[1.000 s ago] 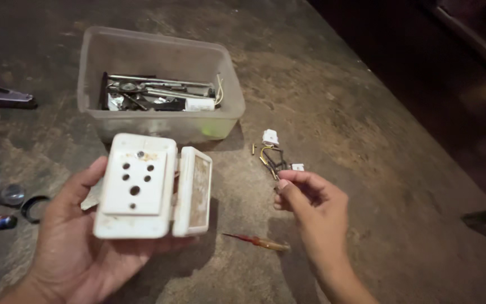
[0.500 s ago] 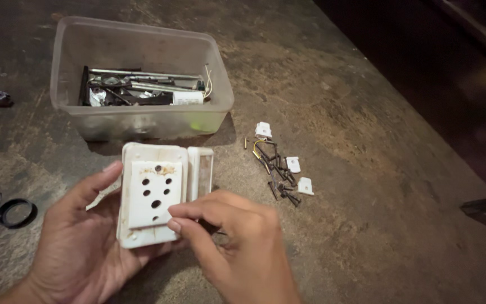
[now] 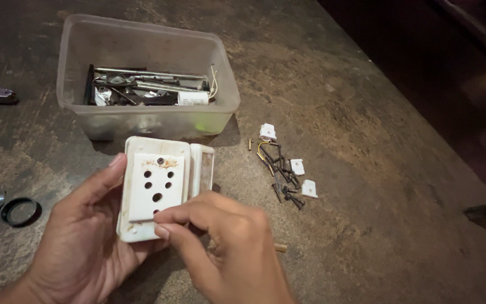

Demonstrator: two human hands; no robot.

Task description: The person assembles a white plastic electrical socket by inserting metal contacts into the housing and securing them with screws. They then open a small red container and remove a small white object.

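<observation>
My left hand [image 3: 80, 247] cradles the white socket [image 3: 154, 191] from below, long axis pointing away from me toward the tub [image 3: 142, 121]. My right hand [image 3: 226, 247] is closed, fingertips pinching at its near edge. Screws [image 3: 285, 180] lie right, on the desk [image 3: 378, 169].

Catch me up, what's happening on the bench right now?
A person cradles a white socket plate in the left hand, thumb along its left edge. The right hand pinches at the plate's lower front edge; whether it holds something small cannot be told. A clear plastic tub of metal tools sits just behind on the rough table. A scatter of dark screws and small white clips lies to the right.
</observation>
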